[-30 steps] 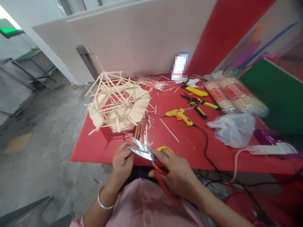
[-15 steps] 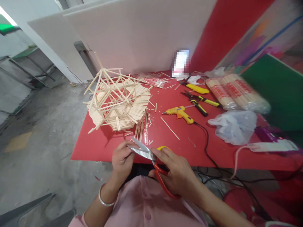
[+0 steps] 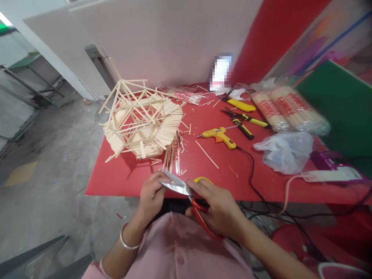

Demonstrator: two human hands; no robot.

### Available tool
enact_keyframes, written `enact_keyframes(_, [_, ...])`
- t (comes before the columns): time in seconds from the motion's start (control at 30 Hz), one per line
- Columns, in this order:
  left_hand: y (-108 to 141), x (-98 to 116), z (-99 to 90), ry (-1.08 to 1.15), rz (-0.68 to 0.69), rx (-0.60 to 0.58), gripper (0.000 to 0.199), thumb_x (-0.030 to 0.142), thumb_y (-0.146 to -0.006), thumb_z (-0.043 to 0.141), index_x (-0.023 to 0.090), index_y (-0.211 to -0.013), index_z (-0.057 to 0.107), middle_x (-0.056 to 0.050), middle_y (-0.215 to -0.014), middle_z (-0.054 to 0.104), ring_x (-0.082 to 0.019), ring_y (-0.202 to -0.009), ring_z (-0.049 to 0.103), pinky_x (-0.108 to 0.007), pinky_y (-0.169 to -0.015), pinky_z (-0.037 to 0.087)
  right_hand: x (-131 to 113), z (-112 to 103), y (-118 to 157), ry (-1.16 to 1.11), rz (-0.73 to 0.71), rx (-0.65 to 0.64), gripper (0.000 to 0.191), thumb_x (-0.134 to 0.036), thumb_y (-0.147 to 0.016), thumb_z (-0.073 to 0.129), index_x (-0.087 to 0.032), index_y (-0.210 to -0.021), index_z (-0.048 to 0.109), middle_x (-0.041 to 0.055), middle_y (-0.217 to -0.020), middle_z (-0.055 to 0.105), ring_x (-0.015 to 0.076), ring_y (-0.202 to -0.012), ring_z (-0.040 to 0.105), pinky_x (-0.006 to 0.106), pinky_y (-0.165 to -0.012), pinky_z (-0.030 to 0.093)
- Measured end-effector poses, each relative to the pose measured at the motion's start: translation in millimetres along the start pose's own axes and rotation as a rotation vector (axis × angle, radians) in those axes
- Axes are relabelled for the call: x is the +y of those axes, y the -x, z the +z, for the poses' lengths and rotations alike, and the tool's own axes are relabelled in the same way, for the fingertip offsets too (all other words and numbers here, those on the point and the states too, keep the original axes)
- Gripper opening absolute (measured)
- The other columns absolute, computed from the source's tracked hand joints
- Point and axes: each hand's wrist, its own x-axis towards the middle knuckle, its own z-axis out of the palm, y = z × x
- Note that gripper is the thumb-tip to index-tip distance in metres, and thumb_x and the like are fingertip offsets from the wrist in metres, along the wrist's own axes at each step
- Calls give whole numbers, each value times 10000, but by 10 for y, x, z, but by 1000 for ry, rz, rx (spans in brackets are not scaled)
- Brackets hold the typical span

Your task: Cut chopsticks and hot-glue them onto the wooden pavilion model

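Observation:
My right hand [image 3: 219,207] grips the scissors [image 3: 181,188], which have red and yellow handles and partly open blades pointing left. My left hand [image 3: 152,193] is closed at the blade tips, its fingers pinched together; a small pale bit, perhaps the end of a stick, shows between the blades, but what the fingers hold is mostly hidden. Beyond my hands stands a wooden stick model [image 3: 139,128], with a fan-like rim and a raised frame on top. Loose sticks and a clear wrapper [image 3: 176,155] lie at its near right side.
On the red table [image 3: 116,180] are a yellow glue gun [image 3: 219,136], pliers [image 3: 242,126], a yellow-handled cutter [image 3: 241,104], wrapped stick bundles [image 3: 290,108], a plastic bag [image 3: 286,151] and a power strip [image 3: 334,175]. A lit phone [image 3: 221,73] leans at the back.
The scissor blades are a little less far apart, and the pale bit now shows between them. The whole view has shifted slightly.

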Motion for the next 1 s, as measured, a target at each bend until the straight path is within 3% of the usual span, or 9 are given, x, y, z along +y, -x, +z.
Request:
enact_keyframes(0.17, [-23,28,-8,1,-30,-42,231,56,-871,495,176,-787,673,-21,-766,657,-135,-736,628,-227,-678,489,4,31,12,22,-30,47,508,-517,-880,601,-164,-1244,568,90,-915,660,176,-745,636,246,-591,447])
enact_keyframes(0.3, [-33,40,-6,-6,-75,-69,253,120,-898,504,174,-678,615,-2,-664,598,-123,-645,562,-220,-616,452,14,39,43,-80,-10,-3,449,-495,-914,566,-169,-1222,580,48,-792,659,140,-646,604,224,-569,424])
enact_keyframes(0.5, [25,-59,-1,114,-126,-112,196,119,-880,498,180,-817,674,-28,-760,679,-149,-709,629,-253,-665,491,54,2,35,32,9,-16,569,-554,-831,637,-181,-1258,587,100,-959,667,164,-727,631,233,-568,425])
enact_keyframes(0.67, [48,-103,-16,115,-168,-159,207,104,-869,482,181,-809,663,-28,-772,699,-144,-721,644,-241,-680,505,69,18,42,-3,-18,-9,559,-563,-853,607,-164,-1243,587,80,-904,661,156,-688,621,237,-559,430])
enact_keyframes(1.0, [18,-90,-31,224,-330,-278,199,230,-900,517,161,-761,641,-24,-693,647,-129,-648,591,-215,-618,476,102,66,77,49,-64,23,544,-568,-888,557,-149,-1232,594,94,-879,692,174,-742,641,243,-590,432])
